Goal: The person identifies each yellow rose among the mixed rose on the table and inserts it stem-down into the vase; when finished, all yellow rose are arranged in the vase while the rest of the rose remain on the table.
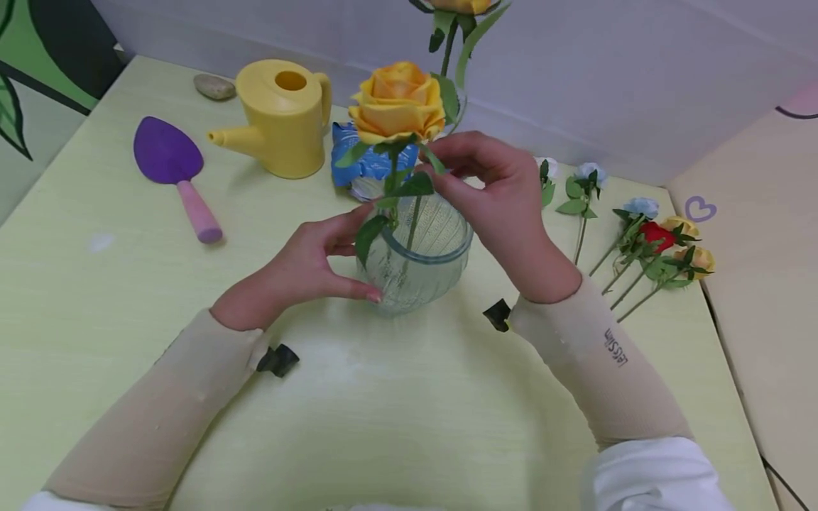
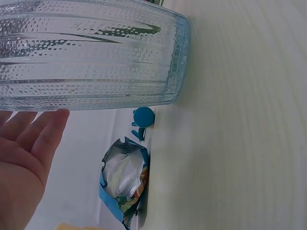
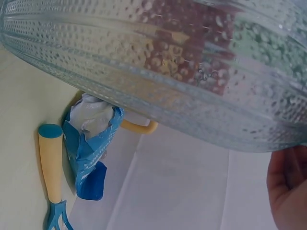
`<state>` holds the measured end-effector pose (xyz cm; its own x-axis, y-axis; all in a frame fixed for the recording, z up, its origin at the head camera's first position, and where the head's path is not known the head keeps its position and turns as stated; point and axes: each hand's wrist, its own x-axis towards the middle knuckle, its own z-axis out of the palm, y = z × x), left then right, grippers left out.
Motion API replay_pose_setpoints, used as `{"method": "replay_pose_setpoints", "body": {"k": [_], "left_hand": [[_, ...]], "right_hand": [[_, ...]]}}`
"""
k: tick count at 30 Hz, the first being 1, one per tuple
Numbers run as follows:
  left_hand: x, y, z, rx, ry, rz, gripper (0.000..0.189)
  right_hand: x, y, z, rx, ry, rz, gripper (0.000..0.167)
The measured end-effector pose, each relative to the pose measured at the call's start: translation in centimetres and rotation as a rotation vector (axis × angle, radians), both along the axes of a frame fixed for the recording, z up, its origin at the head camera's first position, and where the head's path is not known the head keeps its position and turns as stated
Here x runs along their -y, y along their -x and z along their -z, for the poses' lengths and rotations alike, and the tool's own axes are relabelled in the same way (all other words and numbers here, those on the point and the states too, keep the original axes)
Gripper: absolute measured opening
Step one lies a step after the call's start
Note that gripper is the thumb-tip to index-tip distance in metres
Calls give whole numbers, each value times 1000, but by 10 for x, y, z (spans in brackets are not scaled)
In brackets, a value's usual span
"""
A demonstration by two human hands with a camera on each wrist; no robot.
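A ribbed clear glass vase stands on the table with two yellow roses in it. The nearer yellow rose has its bloom above the rim, its leafy stem running down along the left side inside. A taller yellow rose rises behind it, its bloom cut off by the top of the head view. My left hand holds the vase's left side, thumb at the front and fingers behind. Over the rim, my right hand pinches the taller rose's stem between thumb and fingers. Dimpled vase glass fills much of the left wrist view.
A yellow watering can, a stone and a purple trowel lie at the left. Behind the vase sits an opened blue packet; a small fork lies beside it. Several loose roses lie at the right.
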<state>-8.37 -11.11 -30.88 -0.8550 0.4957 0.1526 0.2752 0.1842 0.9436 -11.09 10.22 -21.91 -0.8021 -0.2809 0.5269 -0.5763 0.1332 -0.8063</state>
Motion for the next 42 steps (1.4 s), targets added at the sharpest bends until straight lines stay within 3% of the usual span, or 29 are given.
{"method": "replay_pose_setpoints", "body": {"k": [5, 14, 18, 25, 32, 35, 42], "left_hand": [[0, 0, 0, -1, -2, 3, 97], [-1, 1, 0, 15, 5, 8, 97], [-1, 1, 0, -1, -8, 18, 99], [0, 1, 0, -5, -23, 2, 96], [1, 0, 2, 20, -62, -9, 82], [1, 0, 2, 28, -60, -5, 83], [1, 0, 3, 28, -53, 2, 84]], "right_hand": [[-3, 0, 2, -9, -4, -61, 11], [-5, 0, 2, 68, 211, -106, 15], [-3, -1, 3, 130, 164, -126, 11], [-5, 0, 4, 141, 34, -203, 16], [-15, 1, 5, 140, 61, -333, 8], [-14, 0, 4, 138, 93, -302, 8], [-11, -3, 4, 182, 131, -266, 34]]}}
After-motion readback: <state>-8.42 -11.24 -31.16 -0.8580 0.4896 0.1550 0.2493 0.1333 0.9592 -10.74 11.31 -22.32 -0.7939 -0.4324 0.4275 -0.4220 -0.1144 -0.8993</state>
